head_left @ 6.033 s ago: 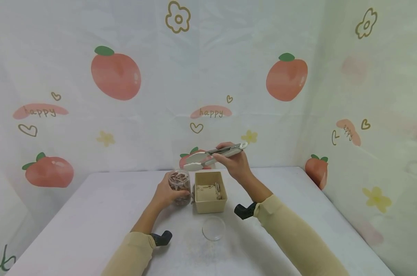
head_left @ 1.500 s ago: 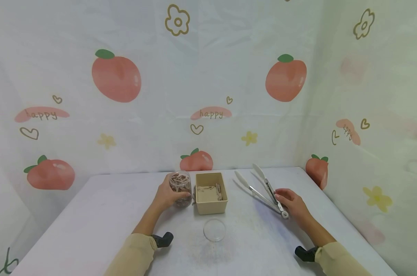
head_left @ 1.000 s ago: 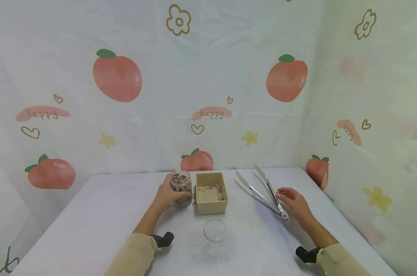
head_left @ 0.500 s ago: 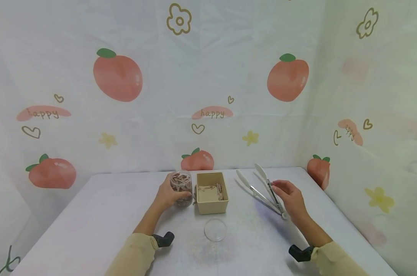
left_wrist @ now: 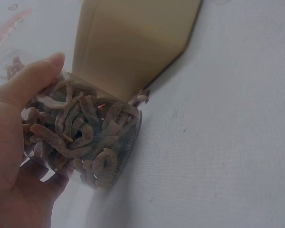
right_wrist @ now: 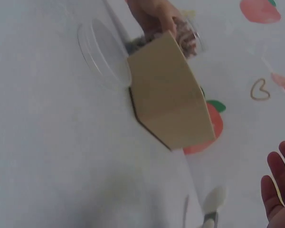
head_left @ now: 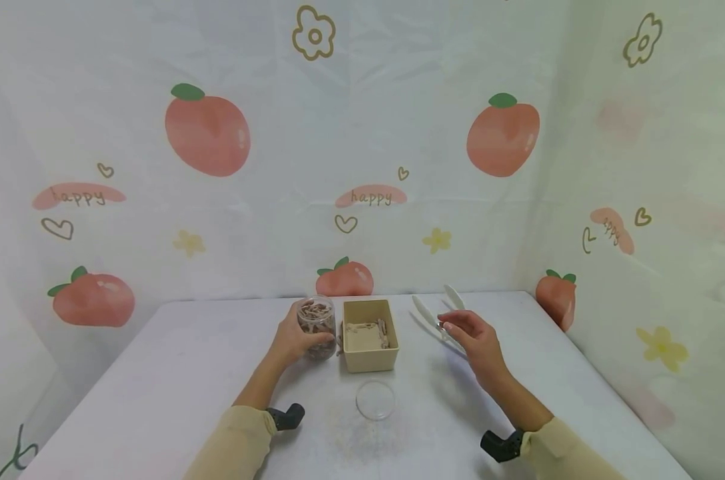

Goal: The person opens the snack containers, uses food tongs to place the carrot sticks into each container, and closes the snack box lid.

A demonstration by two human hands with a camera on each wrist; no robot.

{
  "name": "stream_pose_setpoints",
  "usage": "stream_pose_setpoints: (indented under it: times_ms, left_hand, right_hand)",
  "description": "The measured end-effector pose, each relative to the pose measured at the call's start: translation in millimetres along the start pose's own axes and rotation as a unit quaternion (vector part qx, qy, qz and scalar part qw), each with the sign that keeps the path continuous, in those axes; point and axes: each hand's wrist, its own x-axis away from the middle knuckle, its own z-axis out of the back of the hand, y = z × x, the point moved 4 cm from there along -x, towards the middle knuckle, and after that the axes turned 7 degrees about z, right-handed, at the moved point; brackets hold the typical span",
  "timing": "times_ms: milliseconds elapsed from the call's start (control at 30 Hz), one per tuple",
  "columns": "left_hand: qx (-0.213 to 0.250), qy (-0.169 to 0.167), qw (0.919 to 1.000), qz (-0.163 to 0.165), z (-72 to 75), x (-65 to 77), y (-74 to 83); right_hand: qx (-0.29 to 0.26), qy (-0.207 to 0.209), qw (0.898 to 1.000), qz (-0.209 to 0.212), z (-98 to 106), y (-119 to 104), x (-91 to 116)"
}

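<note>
My left hand (head_left: 292,339) grips a clear plastic jar (left_wrist: 88,135) full of brown, twisted dried strips; thumb and fingers wrap its sides, and its top is uncovered. Just right of it stands a beige rectangular box (head_left: 371,362) with some strips inside. My right hand (head_left: 479,348) is over the tongs (head_left: 424,311), which lie spread on the table with pale tips towards the wall. Its fingers (right_wrist: 279,172) are loosely bent with nothing between them, and in the head view it hides the tongs' handle end.
A clear round lid (head_left: 375,401) lies on the white table (head_left: 188,380) in front of the box. A loose strip (left_wrist: 142,97) lies on the table between jar and box. A printed cloth wall (head_left: 266,253) rises behind the table.
Six seconds ago my right hand held the tongs above the jar; by 1.5 seconds ago they lay on the table. Since then that hand has moved left over them. My left hand stays on the jar.
</note>
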Motion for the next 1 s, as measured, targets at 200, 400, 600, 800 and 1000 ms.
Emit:
stream_pose_setpoints:
  times_ms: [200, 400, 600, 800, 1000]
  left_hand:
    - [0.004, -0.002, 1.0000, -0.001, -0.6, 0.3, 1.4]
    - [0.003, -0.003, 1.0000, -0.002, -0.6, 0.8, 3.5]
    - [0.001, -0.001, 1.0000, -0.003, -0.4, 0.4, 3.0]
    - [-0.005, -0.002, 1.0000, 0.001, -0.7, -0.2, 1.0]
    - [-0.003, 0.001, 1.0000, -0.001, 0.1, 0.1, -0.2]
  right_hand:
    - [-0.008, -0.039, 0.999, 0.005, -22.6, -2.3, -0.2]
    - [-0.018, -0.079, 0.997, 0.003, -45.2, -2.1, 3.3]
    - [-0.058, -0.138, 0.989, -0.002, -69.9, 5.8, 12.0]
    - [-0.047, -0.165, 0.985, 0.001, -84.4, 10.1, 18.5]
    - [-0.008, -0.195, 0.981, -0.002, -95.9, 14.2, 25.7]
